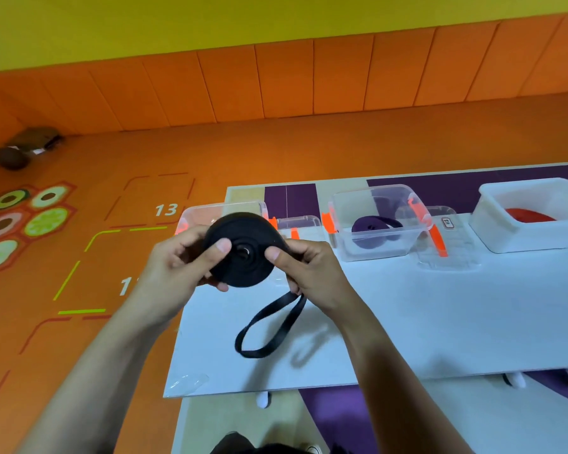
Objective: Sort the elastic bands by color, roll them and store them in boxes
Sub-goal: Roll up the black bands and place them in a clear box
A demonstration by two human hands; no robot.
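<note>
I hold a black elastic band (243, 270) wound into a flat coil above the left part of the white table (407, 322). My left hand (174, 270) grips the coil's left side with its thumb on the face. My right hand (309, 273) pinches the right side. The band's loose end (269, 326) hangs down in a loop over the table. Behind the coil stands an empty clear box (197, 214). A second clear box (377, 244) holds a rolled purple band (373, 229). A white box (505, 221) at the right holds a red band (528, 215).
A clear lid with orange clips (446, 250) lies between the purple band's box and the white box. Another clear lid (299, 222) sits behind my right hand. The table's left edge borders an orange floor with painted numbers. Dark objects (23, 147) lie far left by the wall.
</note>
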